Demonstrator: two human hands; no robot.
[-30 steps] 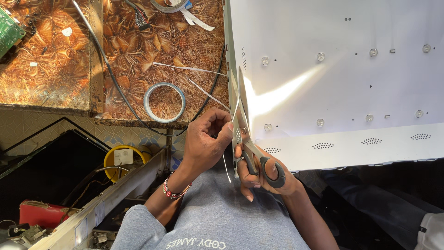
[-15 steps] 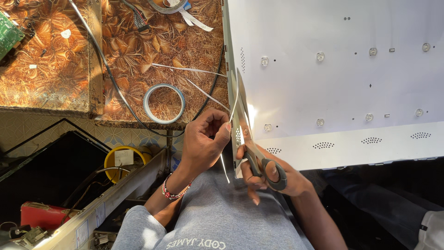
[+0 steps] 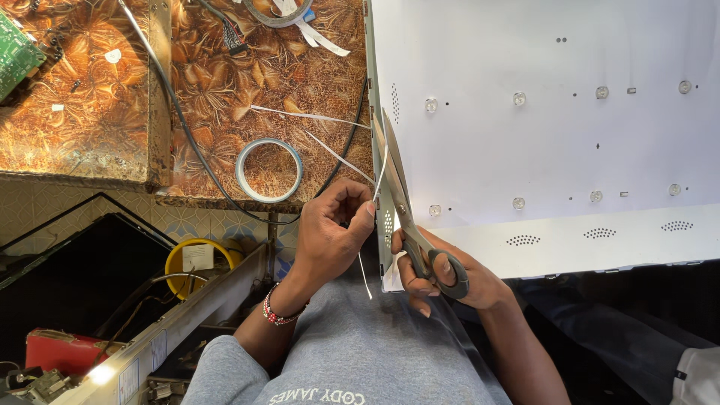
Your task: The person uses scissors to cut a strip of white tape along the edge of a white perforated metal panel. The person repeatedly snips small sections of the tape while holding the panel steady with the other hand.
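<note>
Head view: left hand (image 3: 330,240) pinches a thin white strip of tape (image 3: 381,171), fingers closed on it, held taut just beside the left edge of the large white metal panel (image 3: 555,142). Right hand (image 3: 450,277) grips grey-handled steel scissors (image 3: 405,214), fingers through the loops, blades parted around the strip. Risks, as I judge: blades sit close to the left fingertips, so a nick; a slack strip could fold or slip out. Strip looks narrow, flimsy, lower end dangling. Silver-blue tape roll (image 3: 268,170) lies on the brown patterned tabletop (image 3: 82,120).
</note>
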